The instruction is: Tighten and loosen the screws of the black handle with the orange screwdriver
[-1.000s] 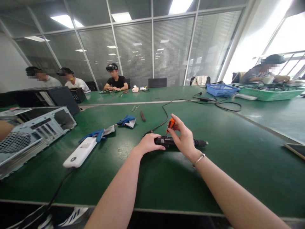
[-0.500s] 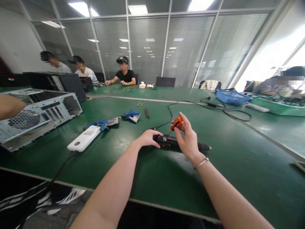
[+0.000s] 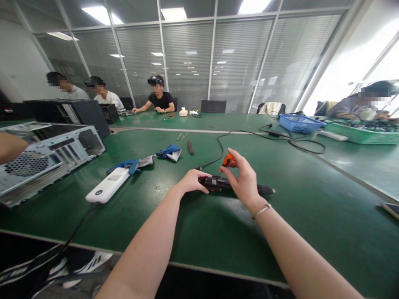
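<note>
A black electric screwdriver (image 3: 218, 183) lies sideways on the green table (image 3: 224, 236), its bit pointing right and its cord leaving at the left end. My left hand (image 3: 194, 181) grips that corded end between thumb and fingers. Above the tool's body, my right hand (image 3: 245, 178) is closed on a small screwdriver (image 3: 228, 161) with an orange and black handle. Its thin shaft slants down to the electric screwdriver's casing; the exact contact of the tip is too small to tell. The right hand hides part of the casing.
A white power adapter (image 3: 109, 185) and blue-grey gloves (image 3: 170, 152) lie to the left, near an open computer case (image 3: 59, 153). A brown strip (image 3: 190, 147) sits farther back. Blue (image 3: 301, 123) and green baskets (image 3: 364, 132) stand at right. Several people sit around the table.
The view has shifted slightly, moving the scene a little leftward. Both hands keep their holds, and the orange-handled screwdriver stays over the electric screwdriver, its handle tilted slightly differently.
</note>
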Demonstrator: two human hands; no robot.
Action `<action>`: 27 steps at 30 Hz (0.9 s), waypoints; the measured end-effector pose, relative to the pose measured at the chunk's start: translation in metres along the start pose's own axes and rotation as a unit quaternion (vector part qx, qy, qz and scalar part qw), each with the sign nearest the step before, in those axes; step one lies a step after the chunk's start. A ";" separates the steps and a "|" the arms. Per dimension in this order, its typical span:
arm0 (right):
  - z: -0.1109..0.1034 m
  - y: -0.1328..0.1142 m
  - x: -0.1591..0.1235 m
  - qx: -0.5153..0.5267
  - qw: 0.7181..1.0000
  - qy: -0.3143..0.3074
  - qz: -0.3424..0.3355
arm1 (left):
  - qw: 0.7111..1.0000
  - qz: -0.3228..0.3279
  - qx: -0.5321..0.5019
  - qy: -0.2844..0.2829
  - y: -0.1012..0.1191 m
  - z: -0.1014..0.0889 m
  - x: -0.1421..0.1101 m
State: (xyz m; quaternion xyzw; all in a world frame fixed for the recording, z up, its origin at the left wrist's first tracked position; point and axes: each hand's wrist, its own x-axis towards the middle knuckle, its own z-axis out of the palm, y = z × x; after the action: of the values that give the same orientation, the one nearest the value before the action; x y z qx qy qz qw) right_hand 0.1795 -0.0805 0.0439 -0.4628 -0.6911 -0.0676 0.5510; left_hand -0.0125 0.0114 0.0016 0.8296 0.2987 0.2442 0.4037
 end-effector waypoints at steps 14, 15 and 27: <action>0.001 -0.003 0.001 -0.013 1.000 0.001 -0.006 | 1.000 -0.004 0.006 0.001 0.006 -0.001 -0.001; 0.000 -0.003 0.001 -0.019 1.000 0.012 -0.011 | 1.000 -0.005 0.005 0.001 0.005 -0.001 -0.001; 0.022 -0.022 0.004 0.070 0.996 0.018 -0.045 | 1.000 0.008 0.008 -0.003 0.002 -0.002 -0.002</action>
State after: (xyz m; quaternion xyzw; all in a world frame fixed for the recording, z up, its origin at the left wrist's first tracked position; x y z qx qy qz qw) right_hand 0.1482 -0.0776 0.0479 -0.3904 -0.7043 -0.0519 0.5906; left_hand -0.0142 0.0102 0.0043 0.8359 0.2926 0.2423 0.3962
